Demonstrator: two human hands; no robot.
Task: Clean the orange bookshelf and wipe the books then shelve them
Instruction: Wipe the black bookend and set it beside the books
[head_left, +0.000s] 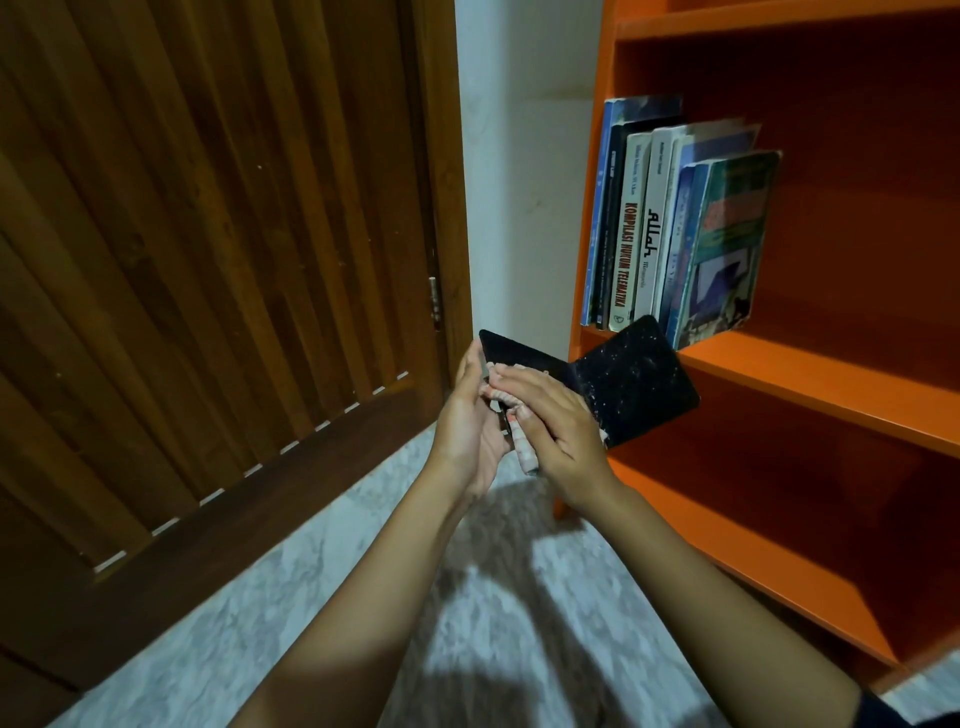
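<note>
A black book with dusty white specks hangs open in front of the orange bookshelf. My left hand grips its left cover edge. Pressed on the book's left half, my right hand holds a pale pink cloth that hangs down below the fingers. Several books stand upright at the left end of the middle shelf, the rightmost one leaning with its colourful cover showing.
A dark wooden slatted door fills the left side, and a white wall strip separates it from the shelf. The floor is grey marble tile. The shelves above and below the books hold nothing that I can see.
</note>
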